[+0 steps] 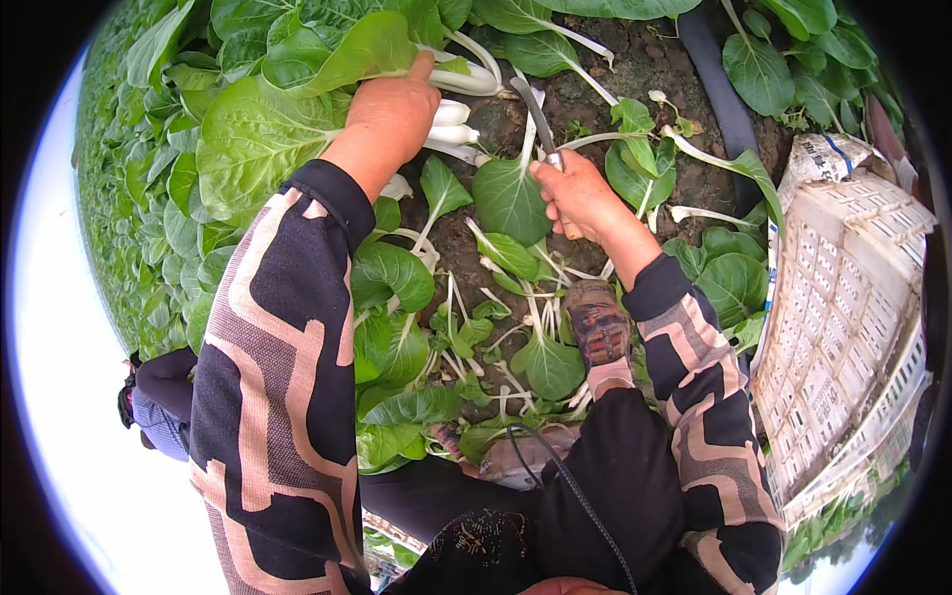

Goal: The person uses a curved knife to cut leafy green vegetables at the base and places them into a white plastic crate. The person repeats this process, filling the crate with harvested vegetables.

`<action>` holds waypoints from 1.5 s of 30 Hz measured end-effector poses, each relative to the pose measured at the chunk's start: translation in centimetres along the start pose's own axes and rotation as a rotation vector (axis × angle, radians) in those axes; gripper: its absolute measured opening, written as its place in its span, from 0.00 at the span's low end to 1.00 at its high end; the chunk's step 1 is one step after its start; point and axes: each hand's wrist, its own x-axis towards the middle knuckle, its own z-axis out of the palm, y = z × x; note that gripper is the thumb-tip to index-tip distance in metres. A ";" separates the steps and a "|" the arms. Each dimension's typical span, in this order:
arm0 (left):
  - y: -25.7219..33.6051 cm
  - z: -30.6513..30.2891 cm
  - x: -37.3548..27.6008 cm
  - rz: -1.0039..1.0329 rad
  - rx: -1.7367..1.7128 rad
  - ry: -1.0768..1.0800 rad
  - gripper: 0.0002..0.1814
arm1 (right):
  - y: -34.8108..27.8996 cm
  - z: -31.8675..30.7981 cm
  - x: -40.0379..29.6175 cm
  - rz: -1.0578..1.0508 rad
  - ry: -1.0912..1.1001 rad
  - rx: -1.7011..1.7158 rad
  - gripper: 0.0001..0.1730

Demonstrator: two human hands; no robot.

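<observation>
My left hand is at the upper middle, closed around the pale stalks of a leafy green plant, with one finger laid over them. Several trimmed white stalk bases lie just below that plant, beside the hand. My right hand grips the wooden handle of a curved knife, a sickle-like tool whose dark blade points up and to the left, towards the plant's root end. The blade's tip is near the root but appears apart from it. Below the blade, a round green leaf lies on the soil.
Loose leaves and white stalks litter the soil around my shoe. White plastic crates stand at the right. A dark hose or strip crosses the soil. Dense leafy plants grow at the left, where another person is low down.
</observation>
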 end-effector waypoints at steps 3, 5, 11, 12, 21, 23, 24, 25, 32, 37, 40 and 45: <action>1.2 1.4 -1.0 -0.045 -0.052 0.083 0.10 | -1.2 1.2 1.6 0.047 0.002 0.102 0.13; 2.1 2.3 -2.2 -0.049 -0.095 0.158 0.10 | -1.3 1.8 2.1 0.071 0.001 0.130 0.13; 4.0 3.7 -3.7 -0.094 -0.155 0.140 0.13 | -0.9 2.3 2.9 0.081 -0.037 0.205 0.14; 4.2 3.8 -3.8 -0.096 -0.147 0.161 0.13 | -0.9 2.3 3.2 0.079 -0.048 0.209 0.14; 4.1 4.2 -4.1 -0.126 -0.188 0.197 0.12 | -1.0 2.1 3.2 0.120 -0.113 0.094 0.11; 3.5 4.0 -4.0 -0.153 -0.228 0.176 0.12 | -0.6 1.7 2.2 0.225 -0.261 -0.128 0.12; 3.0 3.8 -4.1 -0.151 -0.211 0.185 0.13 | 0.1 1.9 1.1 0.232 -0.251 -0.134 0.12; 2.3 3.6 -4.2 -0.135 -0.206 0.165 0.14 | 0.9 2.1 0.1 0.221 -0.278 -0.117 0.12; 2.2 0.7 -9.0 -0.009 -0.418 0.286 0.16 | 2.2 -0.6 -3.9 -0.372 0.196 0.270 0.17; 4.4 -2.0 -13.5 0.145 -0.565 0.440 0.20 | -1.3 -1.8 -3.6 -0.599 0.175 0.299 0.28; 5.7 -2.5 -15.9 0.125 -0.597 0.445 0.19 | -1.7 -1.6 -5.5 -0.533 0.057 0.237 0.26; 7.4 -3.1 -19.8 0.066 -0.687 0.456 0.19 | -0.9 -0.6 -8.8 -0.584 0.193 0.454 0.24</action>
